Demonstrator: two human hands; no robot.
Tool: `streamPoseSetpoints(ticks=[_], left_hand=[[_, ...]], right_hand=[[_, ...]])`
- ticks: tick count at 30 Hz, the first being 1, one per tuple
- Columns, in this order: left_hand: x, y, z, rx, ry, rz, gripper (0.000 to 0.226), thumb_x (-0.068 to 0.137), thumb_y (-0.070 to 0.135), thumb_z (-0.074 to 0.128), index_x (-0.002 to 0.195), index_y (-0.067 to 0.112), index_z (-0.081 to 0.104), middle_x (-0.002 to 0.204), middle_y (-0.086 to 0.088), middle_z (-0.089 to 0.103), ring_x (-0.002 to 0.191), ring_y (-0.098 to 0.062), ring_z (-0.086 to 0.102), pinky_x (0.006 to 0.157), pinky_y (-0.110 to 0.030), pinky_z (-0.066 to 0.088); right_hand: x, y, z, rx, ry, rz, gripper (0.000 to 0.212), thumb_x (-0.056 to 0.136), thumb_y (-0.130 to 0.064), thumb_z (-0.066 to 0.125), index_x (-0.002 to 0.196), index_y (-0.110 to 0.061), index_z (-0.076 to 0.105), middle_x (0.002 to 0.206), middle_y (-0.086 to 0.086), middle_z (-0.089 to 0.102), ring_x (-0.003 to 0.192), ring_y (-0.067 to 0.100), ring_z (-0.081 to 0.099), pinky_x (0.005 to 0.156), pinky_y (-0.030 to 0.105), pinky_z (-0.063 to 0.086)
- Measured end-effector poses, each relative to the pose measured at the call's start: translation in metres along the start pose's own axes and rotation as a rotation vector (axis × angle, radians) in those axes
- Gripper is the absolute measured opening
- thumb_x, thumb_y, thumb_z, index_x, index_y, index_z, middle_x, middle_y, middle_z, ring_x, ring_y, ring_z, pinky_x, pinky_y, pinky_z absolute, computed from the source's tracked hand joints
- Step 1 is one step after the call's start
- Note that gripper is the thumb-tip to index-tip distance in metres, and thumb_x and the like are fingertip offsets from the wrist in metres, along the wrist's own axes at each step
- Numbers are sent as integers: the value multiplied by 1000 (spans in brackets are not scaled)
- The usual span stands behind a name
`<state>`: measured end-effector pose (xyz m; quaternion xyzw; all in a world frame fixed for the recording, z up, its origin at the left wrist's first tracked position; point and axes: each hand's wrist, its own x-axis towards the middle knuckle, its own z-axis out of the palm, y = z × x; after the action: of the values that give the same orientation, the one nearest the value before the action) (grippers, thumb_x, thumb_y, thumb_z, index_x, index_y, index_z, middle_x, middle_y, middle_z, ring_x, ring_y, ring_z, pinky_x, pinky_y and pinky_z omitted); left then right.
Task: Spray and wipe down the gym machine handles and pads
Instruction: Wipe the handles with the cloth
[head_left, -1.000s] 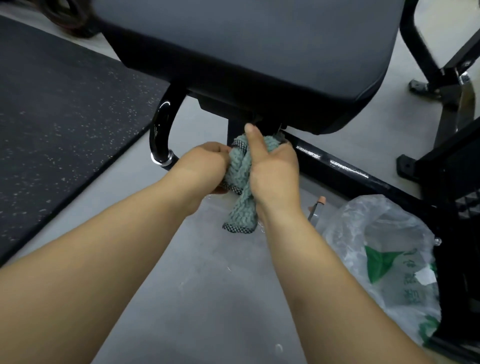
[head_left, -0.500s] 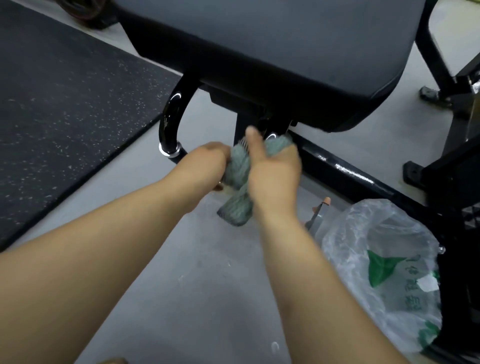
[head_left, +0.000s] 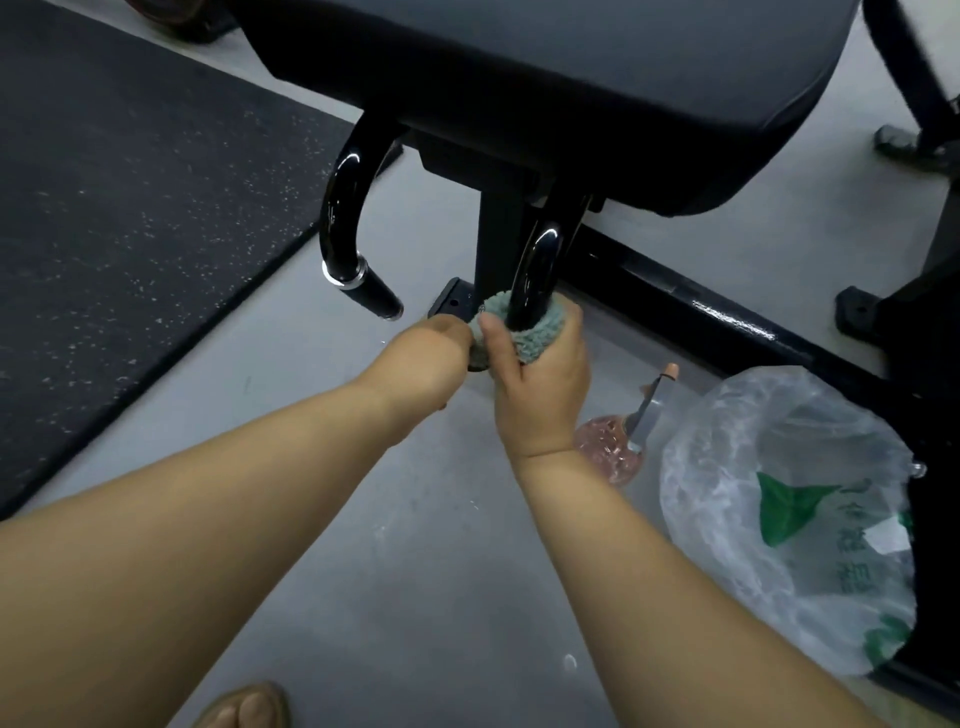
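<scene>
A black padded seat (head_left: 597, 67) fills the top of the view. Two glossy black curved handles hang below it. The right handle (head_left: 537, 260) has a green cloth (head_left: 524, 338) wrapped round its lower end. My right hand (head_left: 540, 374) grips the cloth around that handle, thumb up on the left side. My left hand (head_left: 431, 353) holds the cloth's left end; its fingers are hidden behind the knuckles. The left handle (head_left: 343, 228) is bare, with a rubber grip (head_left: 376, 299) at its tip.
A pink spray bottle (head_left: 613, 447) lies on the grey floor by my right wrist. Beside it sits a clear plastic bag (head_left: 789, 519) with green print. A black frame rail (head_left: 727, 322) runs right. A dark rubber mat (head_left: 130, 182) covers the left.
The cloth, which hung loose between both hands below the seat, is now wrapped tight round the right handle's end. The view has moved back, revealing the spray bottle and a foot.
</scene>
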<state>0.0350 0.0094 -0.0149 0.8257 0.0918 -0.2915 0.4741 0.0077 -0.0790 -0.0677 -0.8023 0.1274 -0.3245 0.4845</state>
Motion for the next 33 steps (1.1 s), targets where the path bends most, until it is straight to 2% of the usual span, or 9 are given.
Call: streamPoseSetpoints(ticks=[4,10,12,15,17,19,23,29,33], left_hand=[[0,7,0,-59,20,81,34,94,20,31,107,9,60,110,-12,64,103,-27,60,86,-41,54],[-2,-1,11,-42,36,96,32,96,24,33,106,7,57,108,-14,63,98,-28,60,88,-45,51],[-2,-8,10,-33,59,121,25,97,26,35,103,17,57,106,-8,62,101,-26,59,92,-45,50],[1,-11,5,-66,86,144,19,96,26,37,99,27,56,107,-1,62,105,-24,58,94,-44,49],[0,-12,4,-80,76,145,23,97,27,37,111,27,56,111,4,61,108,-20,56,97,-42,47],[0,-13,5,-73,41,155,26,96,28,39,116,30,57,115,6,60,109,-16,54,98,-39,46],[-2,-7,14,-75,-11,186,23,94,21,42,94,33,61,103,5,66,99,-13,59,95,-41,49],[-7,-6,15,49,-77,255,23,92,15,45,102,35,53,99,15,61,101,-14,58,89,-34,50],[-10,-9,9,107,-146,254,35,93,12,42,114,38,50,106,19,58,106,-19,58,88,-34,50]], right_hand=[[20,-23,-7,403,-82,280,23,90,-40,57,76,-25,46,68,-14,50,60,-10,50,62,7,41],[14,1,-6,394,-47,102,18,91,-35,39,75,-29,43,64,-15,42,60,-11,45,62,6,36],[11,12,-4,325,17,100,19,95,-33,38,79,-30,47,67,-16,47,63,-11,48,64,7,37],[24,19,-16,391,224,411,24,101,-31,38,100,-19,58,76,-17,52,67,-13,53,72,10,41],[33,35,-27,333,320,593,37,101,-39,35,121,-18,57,91,-17,54,97,-4,55,93,13,38],[30,44,-30,326,246,600,41,99,-47,35,113,-18,61,97,-8,59,110,16,52,96,20,39],[4,38,-5,415,-108,507,35,98,-42,39,78,-25,61,78,-9,63,79,8,58,77,23,46],[25,60,-6,349,-258,646,35,100,-34,39,78,-20,63,79,-2,64,77,11,58,79,27,46],[27,79,-1,509,-305,880,43,98,-40,36,90,-9,65,92,23,65,83,30,60,80,40,47]])
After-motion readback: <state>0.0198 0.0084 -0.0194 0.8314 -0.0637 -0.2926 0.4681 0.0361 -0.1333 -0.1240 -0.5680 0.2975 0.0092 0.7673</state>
